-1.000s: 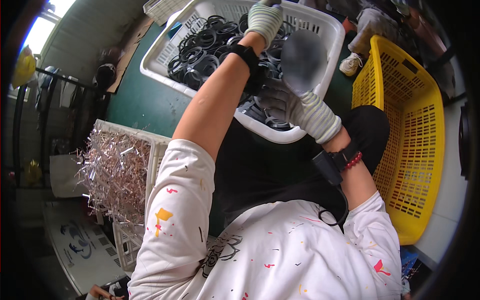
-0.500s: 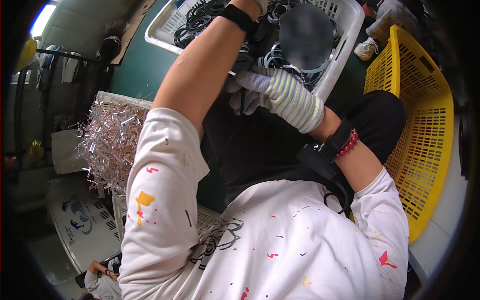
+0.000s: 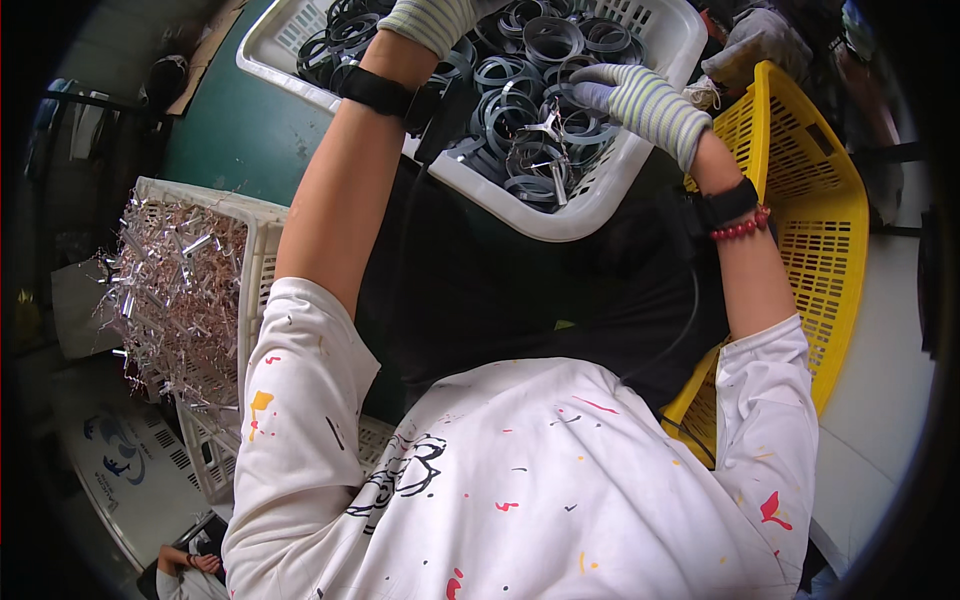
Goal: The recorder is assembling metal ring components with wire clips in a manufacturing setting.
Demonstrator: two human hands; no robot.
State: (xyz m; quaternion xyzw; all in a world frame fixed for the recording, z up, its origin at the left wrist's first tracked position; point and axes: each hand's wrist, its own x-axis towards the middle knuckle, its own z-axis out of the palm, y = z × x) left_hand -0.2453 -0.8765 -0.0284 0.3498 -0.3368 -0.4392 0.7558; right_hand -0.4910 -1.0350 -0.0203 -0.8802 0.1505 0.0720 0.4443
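Note:
A white plastic basket (image 3: 585, 205) full of dark metal rings (image 3: 520, 100) sits ahead of me on my lap. My left hand (image 3: 430, 20), in a striped knit glove, reaches into the far side of the basket and is cut off by the picture's top edge. A black band wraps that wrist. My right hand (image 3: 640, 100), gloved the same way, lies on the rings at the basket's right side, fingers stretched toward a small bright metal piece (image 3: 545, 130). Nothing shows in its grasp. A black watch and red bead bracelet sit on the right wrist.
A yellow plastic basket (image 3: 810, 200) stands at my right. On my left, a white crate (image 3: 255, 260) holds a heap of shiny metal strips (image 3: 170, 290). A green surface (image 3: 240, 130) lies beyond it. Another person's hands (image 3: 195, 565) show at the bottom left.
The view has tilted, bringing the basket closer. My right hand moved from the basket's near rim up onto the rings. The blurred grey thing near it earlier is gone.

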